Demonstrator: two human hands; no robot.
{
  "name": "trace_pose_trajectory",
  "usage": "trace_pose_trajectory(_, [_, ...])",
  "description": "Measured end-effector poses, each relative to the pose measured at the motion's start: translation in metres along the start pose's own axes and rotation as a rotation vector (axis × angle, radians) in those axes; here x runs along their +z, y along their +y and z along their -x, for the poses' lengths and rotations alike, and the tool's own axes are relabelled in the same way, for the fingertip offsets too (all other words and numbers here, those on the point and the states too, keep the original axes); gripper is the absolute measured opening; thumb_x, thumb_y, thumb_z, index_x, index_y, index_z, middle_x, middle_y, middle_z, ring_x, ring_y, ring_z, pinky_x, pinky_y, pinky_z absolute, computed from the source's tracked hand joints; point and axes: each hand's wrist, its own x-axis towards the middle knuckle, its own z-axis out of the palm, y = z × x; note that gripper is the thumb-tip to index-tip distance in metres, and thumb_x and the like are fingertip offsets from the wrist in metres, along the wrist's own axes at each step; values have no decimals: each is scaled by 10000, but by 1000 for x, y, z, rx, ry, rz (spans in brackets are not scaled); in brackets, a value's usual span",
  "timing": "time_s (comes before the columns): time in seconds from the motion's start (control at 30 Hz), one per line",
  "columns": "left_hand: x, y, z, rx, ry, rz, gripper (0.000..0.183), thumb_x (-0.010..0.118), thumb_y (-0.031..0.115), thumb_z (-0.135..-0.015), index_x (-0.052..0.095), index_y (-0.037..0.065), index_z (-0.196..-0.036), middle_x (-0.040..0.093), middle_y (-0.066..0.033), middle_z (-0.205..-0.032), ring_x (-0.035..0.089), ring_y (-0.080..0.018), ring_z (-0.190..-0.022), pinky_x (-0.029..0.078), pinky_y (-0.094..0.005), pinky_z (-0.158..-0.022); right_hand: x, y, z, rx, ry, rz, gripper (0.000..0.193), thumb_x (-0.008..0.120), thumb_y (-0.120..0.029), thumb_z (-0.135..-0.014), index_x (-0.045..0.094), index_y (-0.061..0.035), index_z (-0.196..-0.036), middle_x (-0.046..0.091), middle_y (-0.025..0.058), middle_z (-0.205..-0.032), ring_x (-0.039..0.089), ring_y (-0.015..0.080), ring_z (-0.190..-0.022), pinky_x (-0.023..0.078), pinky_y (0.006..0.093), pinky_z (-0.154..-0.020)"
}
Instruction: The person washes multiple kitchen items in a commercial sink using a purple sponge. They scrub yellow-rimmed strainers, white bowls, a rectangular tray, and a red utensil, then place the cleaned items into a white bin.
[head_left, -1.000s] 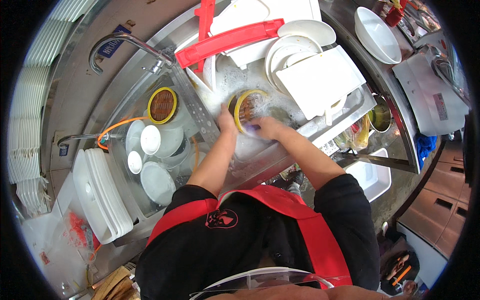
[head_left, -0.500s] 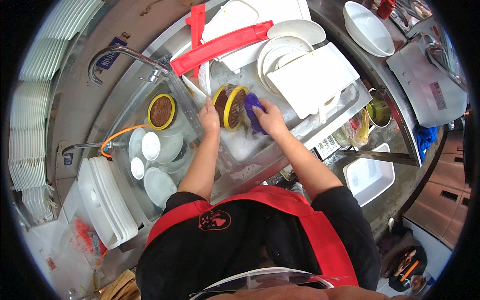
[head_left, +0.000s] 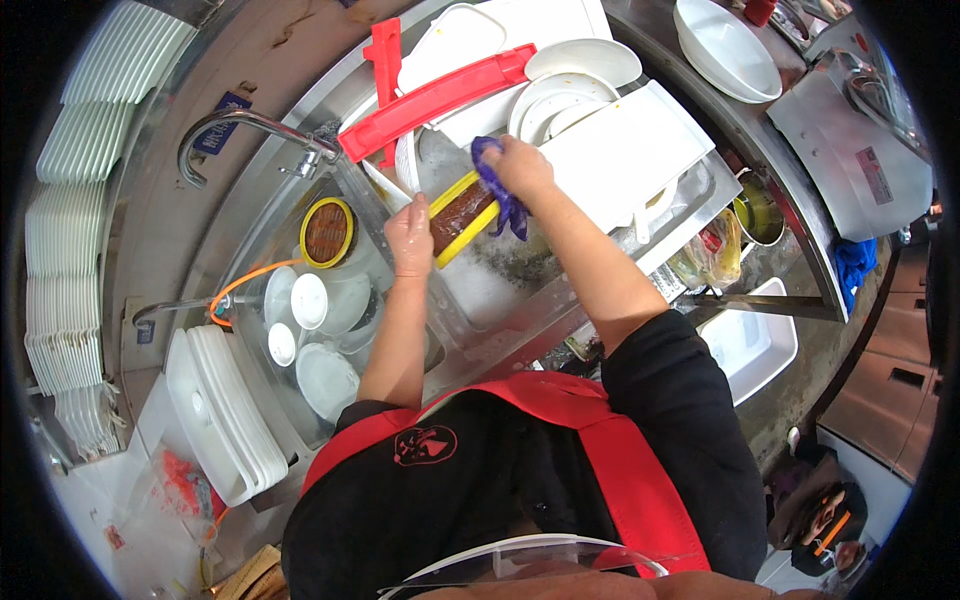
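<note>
A round brown steamer basket with yellow rims [head_left: 460,218] is tipped on edge over the soapy right basin [head_left: 475,305], its brown side wall facing up. My left hand [head_left: 409,238] grips its left end. At its far right end, my right hand [head_left: 522,168] is closed on a purple cloth [head_left: 511,208] that presses against the basket and hangs over its edge. A similar brown, yellow-rimmed basket [head_left: 327,232] lies in the left basin, beside white bowls and plates [head_left: 326,380].
Red bars [head_left: 440,100], white plates [head_left: 570,95] and a flat white tray [head_left: 640,160] crowd the right basin's far side. A curved faucet [head_left: 255,118] reaches over the left basin. Long white trays [head_left: 225,420] stand at left; a white tub [head_left: 755,340] sits low at right.
My right hand and the purple cloth have moved up and away along the basket. The basket has turned, so its side wall now shows between the rims. My left hand keeps its grip.
</note>
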Motion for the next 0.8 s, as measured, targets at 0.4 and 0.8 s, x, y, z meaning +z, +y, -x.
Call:
trace_pose_trajectory(0.4, [-7, -16, -6, -365, -153, 1149, 455, 346, 364, -991, 545, 20, -1212, 599, -142, -1198, 580, -294, -1077, 480, -427, -939, 31, 54, 17, 284, -425, -1515, 288, 471, -208, -956, 592, 4, -1107, 657, 132, -984, 647, 210, -846, 551, 373, -776])
trace_pose_trajectory(0.8, [16, -18, -3, -398, 195, 1092, 512, 271, 408, -1007, 480, 24, -1274, 540, -133, -1266, 536, -296, -1138, 446, -438, -976, 36, 60, 63, 212, 155, -825, 388, 564, -265, -896, 574, 65, -1100, 652, 218, -991, 639, 296, -887, 485, 368, -827])
